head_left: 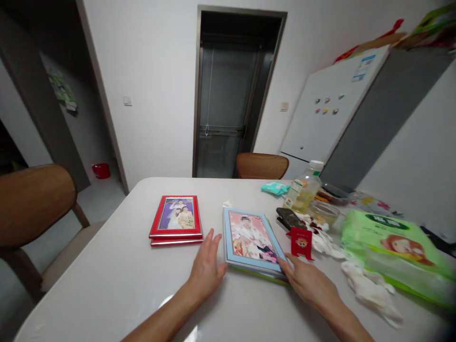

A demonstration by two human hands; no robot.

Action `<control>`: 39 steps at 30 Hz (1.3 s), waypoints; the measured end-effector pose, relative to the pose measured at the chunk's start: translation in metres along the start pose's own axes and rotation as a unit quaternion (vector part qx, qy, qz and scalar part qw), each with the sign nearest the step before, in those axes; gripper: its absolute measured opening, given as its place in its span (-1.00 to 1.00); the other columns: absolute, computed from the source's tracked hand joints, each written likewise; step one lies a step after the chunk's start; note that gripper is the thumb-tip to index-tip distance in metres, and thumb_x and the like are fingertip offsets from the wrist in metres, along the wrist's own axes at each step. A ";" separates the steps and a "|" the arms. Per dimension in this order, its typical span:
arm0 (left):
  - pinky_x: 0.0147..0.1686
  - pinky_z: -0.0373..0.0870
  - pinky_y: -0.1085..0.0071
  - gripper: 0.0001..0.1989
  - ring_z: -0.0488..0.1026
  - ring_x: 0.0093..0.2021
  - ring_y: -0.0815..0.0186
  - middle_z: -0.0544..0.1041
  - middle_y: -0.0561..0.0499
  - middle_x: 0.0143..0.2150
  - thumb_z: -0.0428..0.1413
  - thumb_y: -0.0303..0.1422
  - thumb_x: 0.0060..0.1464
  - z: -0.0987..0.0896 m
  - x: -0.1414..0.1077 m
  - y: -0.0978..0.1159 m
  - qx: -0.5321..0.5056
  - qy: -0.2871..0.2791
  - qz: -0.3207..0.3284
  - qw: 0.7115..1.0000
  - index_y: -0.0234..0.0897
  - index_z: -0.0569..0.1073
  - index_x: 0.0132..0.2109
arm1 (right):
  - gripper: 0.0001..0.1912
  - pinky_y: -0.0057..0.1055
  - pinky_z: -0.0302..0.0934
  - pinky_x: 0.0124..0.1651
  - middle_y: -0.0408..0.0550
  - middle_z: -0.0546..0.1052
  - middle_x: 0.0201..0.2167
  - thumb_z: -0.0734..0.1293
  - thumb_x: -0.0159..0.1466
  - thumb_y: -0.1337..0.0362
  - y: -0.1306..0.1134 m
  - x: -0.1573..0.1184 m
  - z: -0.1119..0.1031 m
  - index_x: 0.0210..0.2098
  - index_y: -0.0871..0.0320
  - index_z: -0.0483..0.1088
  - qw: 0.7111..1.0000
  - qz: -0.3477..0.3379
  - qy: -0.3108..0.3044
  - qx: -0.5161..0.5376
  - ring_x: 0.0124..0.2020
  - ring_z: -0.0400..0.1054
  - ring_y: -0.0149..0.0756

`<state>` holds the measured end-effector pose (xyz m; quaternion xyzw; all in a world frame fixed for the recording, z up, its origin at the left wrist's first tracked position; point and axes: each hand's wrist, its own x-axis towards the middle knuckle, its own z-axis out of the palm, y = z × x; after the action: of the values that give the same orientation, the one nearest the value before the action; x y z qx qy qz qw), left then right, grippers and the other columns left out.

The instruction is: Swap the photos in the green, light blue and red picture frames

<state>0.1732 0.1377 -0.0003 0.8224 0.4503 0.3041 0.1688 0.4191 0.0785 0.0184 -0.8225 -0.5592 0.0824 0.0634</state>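
Observation:
A light-blue picture frame (263, 265) with a pink-toned photo lies face up on a stack; a green edge shows under it. My right hand (311, 282) is closed at its near right corner, fingers against the edge and partly hidden. My left hand (206, 268) holds nothing, with fingers stretched out just left of the blue frame, apart from it. To the left lie two stacked red picture frames (175, 232), the top one with a group photo on purple. Just right of the blue frame is a small red card-like piece (301, 243) with a cartoon face.
On the right of the white table (117, 285) are a bottle (302, 190) of yellowish liquid, a dark phone-like object (291, 219), a clear tub (324, 213), crumpled tissues (370, 289) and a green tissue pack (395, 247). A teal packet (275, 188) lies behind. Wooden chairs (35, 204) surround it.

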 end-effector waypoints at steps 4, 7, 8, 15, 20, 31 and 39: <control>0.11 -0.15 0.07 -0.46 -0.11 0.20 0.10 0.01 -0.23 0.20 0.05 -0.48 -0.11 -0.053 0.007 -0.047 0.118 0.026 -0.056 0.991 -0.36 0.11 0.07 | -0.51 -0.17 0.14 -0.18 0.17 0.40 -0.19 0.01 0.17 0.06 -0.043 -0.004 -0.009 -0.13 0.24 0.30 0.992 -0.060 0.112 -0.006 -0.16 0.28 -0.04; 0.07 -0.10 0.04 -0.58 0.06 0.12 0.04 0.23 -0.20 0.08 0.12 -0.46 -0.17 -0.073 0.010 -0.073 0.142 0.013 -0.078 0.987 -0.32 0.26 -0.08 | -0.56 -0.26 0.04 -0.01 0.16 0.35 -0.10 0.07 0.16 0.16 -0.103 -0.006 -0.007 -0.09 0.31 0.28 0.968 -0.167 0.178 0.060 -0.05 0.20 -0.13; 0.06 -0.04 0.08 -0.65 0.13 0.08 0.07 0.29 -0.17 0.02 0.12 -0.45 -0.16 -0.076 0.009 -0.077 0.146 0.008 -0.078 0.986 -0.30 0.29 -0.13 | -0.56 -0.30 0.06 -0.02 0.15 0.37 -0.13 0.08 0.16 0.17 -0.123 -0.005 -0.003 -0.09 0.31 0.28 0.964 -0.196 0.155 0.095 -0.07 0.22 -0.16; -0.02 0.14 0.27 -0.65 0.24 -0.01 0.18 0.36 -0.10 -0.04 0.12 -0.41 -0.11 -0.084 -0.007 -0.061 0.151 0.010 -0.061 0.987 -0.31 0.28 -0.11 | -0.50 -0.37 0.22 -0.36 0.08 0.49 -0.42 0.19 0.05 0.05 -0.200 0.001 0.043 -0.16 0.31 0.32 0.907 -0.131 -0.007 0.401 -0.41 0.38 -0.21; -0.03 0.20 0.29 -0.52 0.27 -0.01 0.16 0.35 -0.17 0.00 0.13 -0.38 -0.10 -0.092 -0.023 -0.038 0.145 0.027 -0.078 0.986 -0.39 0.22 0.00 | -0.48 -0.43 0.24 -0.48 -0.02 0.50 -0.43 0.26 -0.03 0.01 -0.221 -0.010 0.044 -0.21 0.27 0.30 0.695 -0.087 -0.096 0.707 -0.47 0.38 -0.27; 0.08 0.07 0.24 -0.49 0.09 0.13 0.20 0.18 -0.11 0.14 0.00 -0.26 -0.01 -0.146 -0.066 0.007 -0.335 0.182 -0.073 0.921 -0.26 0.07 0.09 | -0.58 -0.41 0.28 -0.31 -0.04 0.50 -0.42 0.14 0.11 0.07 -0.217 -0.097 -0.031 -0.16 0.20 0.34 0.836 -0.265 0.139 0.460 -0.38 0.37 -0.25; 0.02 0.18 0.29 -0.27 0.15 0.10 0.12 0.21 -0.18 0.12 0.07 -0.05 -0.16 -0.156 -0.115 0.014 -0.518 0.146 -0.161 0.827 -0.33 0.08 0.11 | -0.50 -0.31 0.26 -0.18 0.04 0.42 -0.18 0.12 0.10 0.35 -0.189 -0.145 -0.001 0.07 0.10 0.13 0.774 -0.548 0.243 0.203 -0.20 0.32 -0.22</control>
<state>0.0336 0.0339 0.0855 0.4759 0.3723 0.5779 0.5486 0.1947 0.0130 0.0663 -0.3377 -0.8515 -0.0574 0.3971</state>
